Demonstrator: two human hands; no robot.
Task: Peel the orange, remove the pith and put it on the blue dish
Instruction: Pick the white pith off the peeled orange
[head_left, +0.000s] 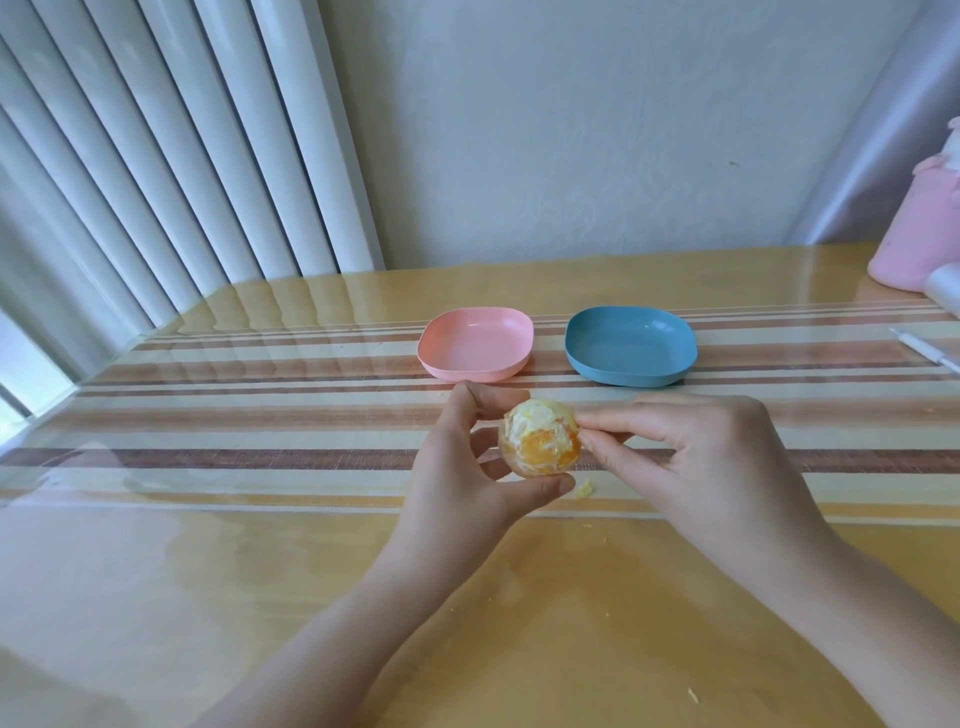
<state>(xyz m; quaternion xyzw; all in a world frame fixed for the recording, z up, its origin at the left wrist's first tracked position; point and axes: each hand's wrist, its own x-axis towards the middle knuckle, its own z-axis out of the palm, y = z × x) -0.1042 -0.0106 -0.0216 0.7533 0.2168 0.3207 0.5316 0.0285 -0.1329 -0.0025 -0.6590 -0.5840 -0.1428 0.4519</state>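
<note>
1. One pink dish (475, 340) sits far L of the pair and is bare inside. It's not the target.
2. L hand (467, 457) is clamped round the orange (540, 439), fingers over the top and thumb under the near side. The fruit is held over the table (260, 571), just in front of the pink dish and in neither dish yet.
3. The orange's rind looks gone. White pith (524, 421) covers the upper part, w/ bare flesh lower down. So the step in hand is pith removal, approx midway by my guess.
4. R hand (691, 457) has thumb + forefinger pinched together at the fruit's R edge, prob. on a bit of pith. The other fingers are loosely curled.
5. Blue dish (631, 345) sits beyond the R fingertips, also bare inside. Next move calls for pulling that strip off w/ the L hand bracing, turning the fruit to reach the rest, then carrying it forward to this dish.
6. Hard to see:
   - The fruit's far side + underside are hidden by the L hand.
   - What's btwn the R fingertips is too small to tell.
   - A small scrap (583, 488) lies on the table below the fruit.
   - A pink container (914, 234) and a white stick-like thing (930, 353) are cut off at the R edge.
</note>
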